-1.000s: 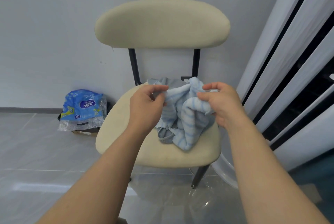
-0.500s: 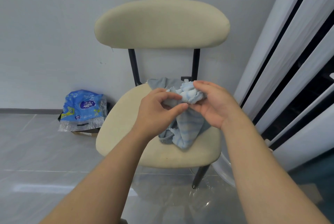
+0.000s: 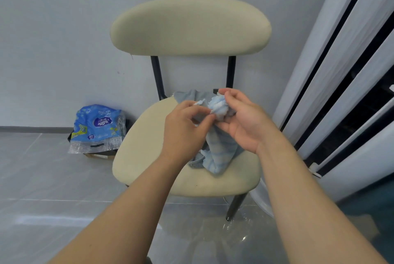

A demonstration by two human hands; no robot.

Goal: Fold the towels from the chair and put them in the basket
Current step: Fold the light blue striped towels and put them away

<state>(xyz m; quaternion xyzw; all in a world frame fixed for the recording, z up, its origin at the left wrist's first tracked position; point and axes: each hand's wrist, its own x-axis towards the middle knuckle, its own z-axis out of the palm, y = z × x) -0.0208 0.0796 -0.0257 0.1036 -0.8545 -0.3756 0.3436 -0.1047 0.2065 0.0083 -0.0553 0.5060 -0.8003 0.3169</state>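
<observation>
Well left of the L hand [image 3: 183, 131], a crinkled blue plastic pack [image 3: 97, 127] sits on the grey tiled floor [image 3: 42, 178] by the wall. Close on the right of the R hand [image 3: 241, 118] stand tall white panels w/ black gaps [image 3: 341, 76]. Beyond both hands rises the backrest of the cream padded chair w/ black metal legs [image 3: 147, 157]. The hands meet above the seat's rear half, w/ the light-blue striped terry towel [image 3: 219, 152] bunched btwn them. L hand pinches an edge w/ thumb and fingertips; R hand, palm up, curls its fingers round the crumpled top (frayed white fluff shows there). The rest hangs below the hands, tip on the seat. A grey towel [image 3: 191, 95] lies under it, peeking out beyond the L hand's knuckles. Cushion stretches left of the L hand to the seat's rounded edge. Floor spreads wide on that side, while the panels crowd the R hand's side.
</observation>
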